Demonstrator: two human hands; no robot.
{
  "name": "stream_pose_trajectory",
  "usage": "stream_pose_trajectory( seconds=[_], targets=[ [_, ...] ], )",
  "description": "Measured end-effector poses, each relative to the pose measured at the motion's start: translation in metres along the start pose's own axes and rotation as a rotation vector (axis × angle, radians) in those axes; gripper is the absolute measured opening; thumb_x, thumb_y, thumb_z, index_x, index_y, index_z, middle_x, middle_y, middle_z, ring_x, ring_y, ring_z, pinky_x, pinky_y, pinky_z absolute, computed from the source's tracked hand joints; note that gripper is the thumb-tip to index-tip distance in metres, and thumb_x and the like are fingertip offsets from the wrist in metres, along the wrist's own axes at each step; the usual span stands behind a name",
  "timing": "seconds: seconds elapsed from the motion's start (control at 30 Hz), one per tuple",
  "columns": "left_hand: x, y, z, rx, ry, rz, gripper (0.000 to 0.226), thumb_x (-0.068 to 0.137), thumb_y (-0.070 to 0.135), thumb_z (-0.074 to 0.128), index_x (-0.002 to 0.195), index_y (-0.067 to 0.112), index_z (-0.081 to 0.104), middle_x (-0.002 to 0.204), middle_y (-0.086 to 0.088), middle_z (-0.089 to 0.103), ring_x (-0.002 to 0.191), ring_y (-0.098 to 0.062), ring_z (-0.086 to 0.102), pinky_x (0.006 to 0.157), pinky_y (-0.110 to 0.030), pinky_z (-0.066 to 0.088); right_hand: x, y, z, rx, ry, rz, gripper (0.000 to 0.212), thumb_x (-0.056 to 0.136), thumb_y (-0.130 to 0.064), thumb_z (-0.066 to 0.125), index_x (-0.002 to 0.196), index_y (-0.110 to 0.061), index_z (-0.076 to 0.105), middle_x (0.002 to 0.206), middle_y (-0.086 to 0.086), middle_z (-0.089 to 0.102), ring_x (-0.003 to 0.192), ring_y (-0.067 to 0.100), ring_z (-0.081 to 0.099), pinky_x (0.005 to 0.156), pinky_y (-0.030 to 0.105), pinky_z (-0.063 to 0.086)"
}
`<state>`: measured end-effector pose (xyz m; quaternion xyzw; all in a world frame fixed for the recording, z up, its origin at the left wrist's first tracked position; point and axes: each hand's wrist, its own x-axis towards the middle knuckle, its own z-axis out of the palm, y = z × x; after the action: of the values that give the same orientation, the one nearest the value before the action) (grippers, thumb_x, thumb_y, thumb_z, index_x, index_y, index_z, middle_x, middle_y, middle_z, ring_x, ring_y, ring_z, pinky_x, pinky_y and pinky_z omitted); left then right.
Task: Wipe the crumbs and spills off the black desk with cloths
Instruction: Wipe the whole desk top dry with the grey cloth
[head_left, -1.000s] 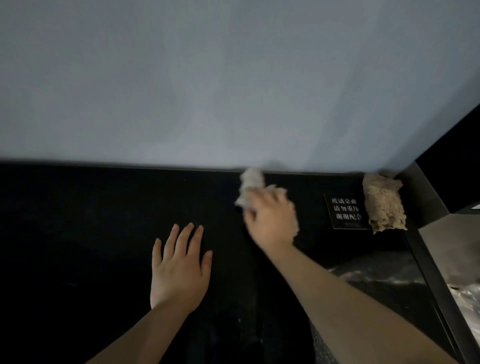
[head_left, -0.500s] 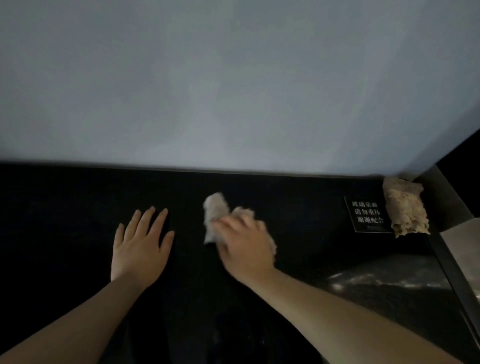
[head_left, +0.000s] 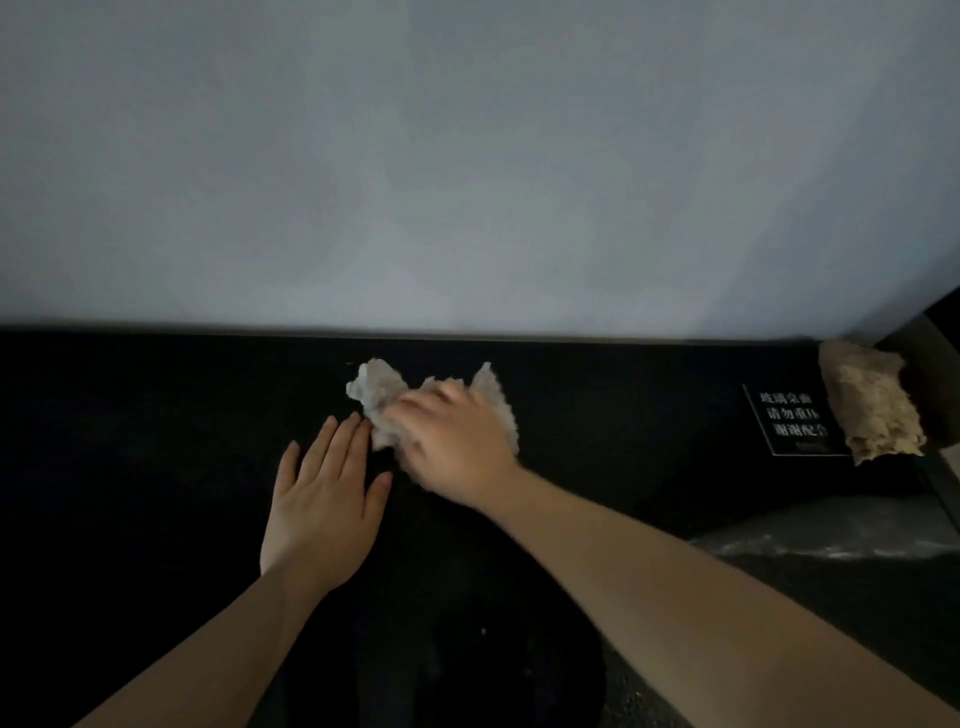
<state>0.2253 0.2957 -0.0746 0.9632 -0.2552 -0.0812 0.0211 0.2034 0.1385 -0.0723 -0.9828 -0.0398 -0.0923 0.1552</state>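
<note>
The black desk (head_left: 156, 441) runs the full width under a pale wall. My right hand (head_left: 457, 447) presses a crumpled whitish cloth (head_left: 379, 389) flat on the desk near the back edge, with the cloth sticking out to the left and right of my fingers. My left hand (head_left: 324, 499) lies flat on the desk just left of it, fingers apart, holding nothing; its fingertips almost touch the cloth. A second, beige cloth (head_left: 872, 405) lies bunched at the far right corner.
A small black sign with white characters (head_left: 789, 423) lies flat beside the beige cloth. A grey metal ledge (head_left: 945, 483) borders the desk on the right. A pale glossy smear or reflection (head_left: 831, 540) shows on the desk at lower right.
My right hand has swept the cloth leftward along the desk and then back toward the wall. My left hand slid left, then returned beside the cloth. The view has drifted left.
</note>
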Motion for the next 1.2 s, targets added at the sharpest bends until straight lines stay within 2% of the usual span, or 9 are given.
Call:
stream_pose_trajectory(
  seconds=[0.1,0.27,0.37,0.5,0.67,0.73,0.93,1.0,1.2],
  targets=[
    [-0.001,-0.002,0.001,-0.006,0.004,-0.001,0.06,0.097,0.046,0.011,0.149,0.02,-0.006,0.157,0.006,-0.008,0.143,-0.01,-0.013,0.117,-0.037,-0.004,-0.012,0.064,-0.02,-0.239,0.276,0.357,0.03,0.075,-0.029,0.047,0.094,-0.02,0.067,0.087,0.006,0.068,0.078,0.033,0.063,0.069,0.039,0.048],
    [0.0,0.0,0.004,0.015,0.019,0.001,0.06,0.097,0.046,0.009,0.148,0.019,-0.006,0.157,0.004,-0.008,0.143,-0.013,-0.012,0.117,-0.04,-0.003,-0.051,0.101,-0.04,-0.174,0.335,1.139,0.031,0.086,-0.027,0.054,0.115,-0.016,0.059,0.114,0.014,0.061,0.106,0.037,0.051,0.088,0.041,0.035],
    [-0.001,0.003,0.004,0.032,0.008,-0.007,0.059,0.097,0.044,0.008,0.148,0.018,-0.007,0.157,0.003,-0.01,0.144,-0.015,-0.013,0.118,-0.041,-0.002,-0.041,0.025,-0.01,-0.224,0.318,0.699,0.022,0.076,-0.028,0.058,0.097,-0.022,0.063,0.09,0.009,0.065,0.084,0.035,0.058,0.072,0.041,0.043],
    [-0.005,0.005,0.004,0.026,-0.01,-0.014,0.058,0.098,0.042,0.007,0.148,0.017,-0.009,0.157,0.002,-0.012,0.143,-0.015,-0.014,0.118,-0.04,-0.003,-0.075,0.009,-0.014,-0.156,0.082,0.112,0.031,0.078,-0.033,0.05,0.105,-0.027,0.064,0.106,-0.006,0.065,0.096,0.024,0.058,0.076,0.037,0.046],
    [-0.025,0.026,0.005,0.053,-0.021,0.128,0.058,0.098,0.043,0.01,0.146,0.02,-0.013,0.155,0.006,-0.016,0.143,-0.015,-0.016,0.116,-0.041,-0.005,-0.153,0.12,-0.072,-0.242,0.332,1.096,0.033,0.088,-0.028,0.051,0.12,-0.019,0.057,0.123,0.01,0.058,0.111,0.038,0.048,0.089,0.045,0.039],
    [-0.034,0.04,0.008,0.059,-0.025,0.198,0.056,0.098,0.043,0.009,0.141,0.02,-0.019,0.151,0.006,-0.021,0.142,-0.015,-0.017,0.116,-0.041,-0.006,-0.151,0.104,-0.063,-0.232,0.34,1.265,0.036,0.09,-0.027,0.052,0.125,-0.017,0.054,0.128,0.012,0.054,0.115,0.039,0.044,0.091,0.046,0.034],
    [-0.037,0.046,0.009,0.05,-0.029,0.208,0.057,0.099,0.041,0.011,0.148,0.019,-0.009,0.156,0.004,-0.012,0.143,-0.014,-0.015,0.116,-0.039,-0.006,-0.131,-0.019,-0.014,-0.09,0.107,0.305,0.03,0.081,-0.031,0.056,0.111,-0.03,0.062,0.111,-0.008,0.064,0.102,0.021,0.057,0.085,0.038,0.044],
    [-0.038,0.047,0.008,0.041,-0.03,0.198,0.057,0.099,0.041,0.011,0.148,0.019,-0.008,0.157,0.004,-0.011,0.143,-0.014,-0.015,0.116,-0.039,-0.005,-0.152,0.006,-0.031,-0.161,0.112,0.248,0.033,0.079,-0.036,0.05,0.109,-0.031,0.062,0.108,-0.008,0.064,0.099,0.021,0.06,0.076,0.038,0.049],
    [-0.044,0.051,0.013,0.038,-0.016,0.15,0.053,0.098,0.042,0.007,0.139,0.021,-0.019,0.156,0.004,-0.013,0.141,-0.013,-0.017,0.116,-0.039,-0.004,-0.223,0.115,-0.087,-0.132,0.359,1.331,0.036,0.09,-0.027,0.051,0.125,-0.019,0.052,0.132,0.009,0.05,0.123,0.037,0.037,0.097,0.05,0.03]
  ],
)
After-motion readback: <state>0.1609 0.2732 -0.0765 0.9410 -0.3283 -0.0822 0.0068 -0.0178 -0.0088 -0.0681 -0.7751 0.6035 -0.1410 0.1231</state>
